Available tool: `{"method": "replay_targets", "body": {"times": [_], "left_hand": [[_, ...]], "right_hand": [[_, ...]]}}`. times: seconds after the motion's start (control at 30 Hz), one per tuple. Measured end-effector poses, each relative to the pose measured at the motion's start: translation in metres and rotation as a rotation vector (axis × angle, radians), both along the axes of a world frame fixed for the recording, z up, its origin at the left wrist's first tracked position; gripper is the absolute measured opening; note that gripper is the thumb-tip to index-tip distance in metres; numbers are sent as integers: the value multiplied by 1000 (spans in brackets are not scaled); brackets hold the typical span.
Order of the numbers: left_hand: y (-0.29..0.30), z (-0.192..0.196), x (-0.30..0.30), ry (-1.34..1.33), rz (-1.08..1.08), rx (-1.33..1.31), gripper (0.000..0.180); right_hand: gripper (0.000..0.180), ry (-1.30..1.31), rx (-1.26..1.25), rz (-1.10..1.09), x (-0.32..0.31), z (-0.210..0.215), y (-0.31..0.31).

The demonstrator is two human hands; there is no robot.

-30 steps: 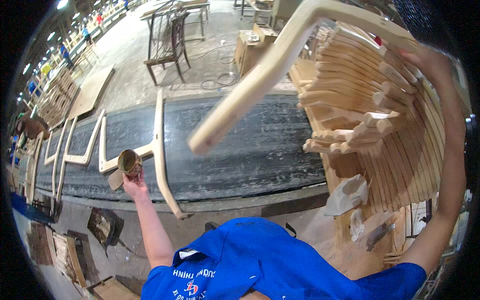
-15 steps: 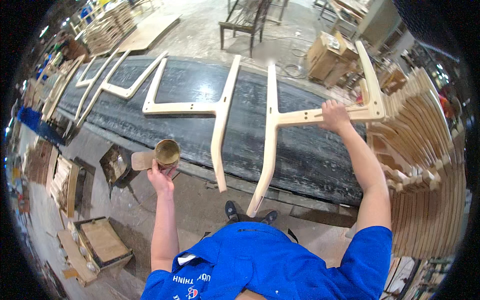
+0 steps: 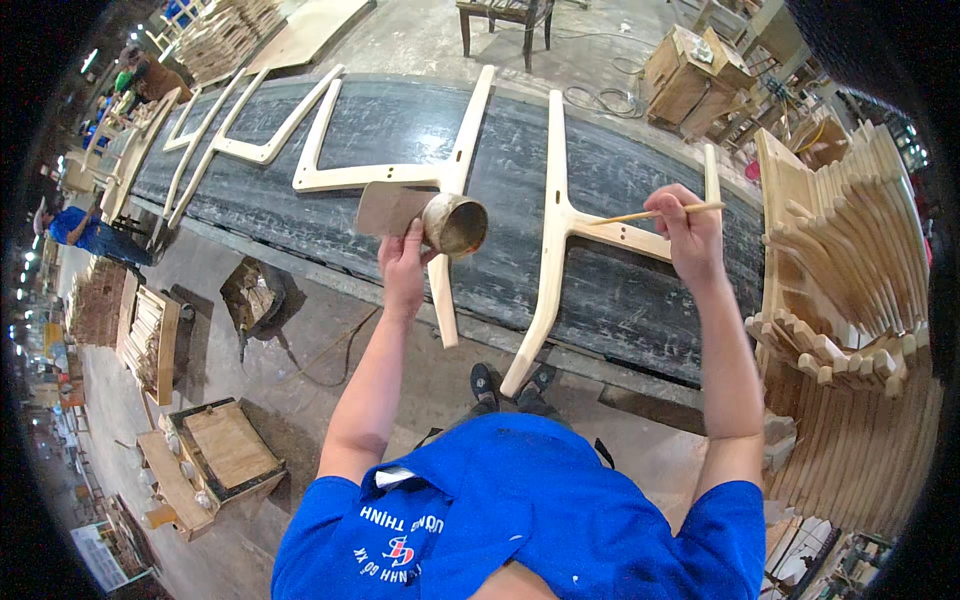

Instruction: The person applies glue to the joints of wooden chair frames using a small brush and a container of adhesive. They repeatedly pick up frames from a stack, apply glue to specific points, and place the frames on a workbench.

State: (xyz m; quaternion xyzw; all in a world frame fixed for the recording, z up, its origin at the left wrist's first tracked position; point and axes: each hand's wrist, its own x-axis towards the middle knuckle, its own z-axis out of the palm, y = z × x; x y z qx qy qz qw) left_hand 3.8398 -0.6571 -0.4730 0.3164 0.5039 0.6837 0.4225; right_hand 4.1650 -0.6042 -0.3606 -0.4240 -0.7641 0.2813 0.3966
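Observation:
My left hand [image 3: 404, 262] holds a small round tin can [image 3: 456, 224] together with a brown piece of card [image 3: 388, 208], above the near edge of a long dark belt [image 3: 620, 290]. My right hand [image 3: 690, 238] grips a thin wooden stick [image 3: 652, 213], its tip pointing left over a pale wooden chair-frame part [image 3: 553, 250] lying on the belt. A second frame part [image 3: 400, 175] lies just left of it, partly under the can.
More frame parts [image 3: 250, 140] lie farther left on the belt. A big stack of the same wooden parts [image 3: 850, 300] stands at my right. Wooden boxes [image 3: 225, 450] sit on the floor at lower left. A person in blue [image 3: 85, 232] works at far left.
My right hand let go of the frame part it had laid on the belt and now holds a thin stick. My left hand brought the can and card up over the belt.

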Motion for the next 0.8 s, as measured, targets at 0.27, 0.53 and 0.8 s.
{"method": "replay_targets", "body": {"times": [0.27,0.53,0.8], "left_hand": [[21,63,64,70,-117,187,21],[17,107,93,484,77,385,15],[25,123,113,656,218,460,17]], "right_hand": [[13,690,-203,196,-21,-36,-4],[14,663,71,164,8,-34,11],[14,957,8,314,10,-29,17]]}}
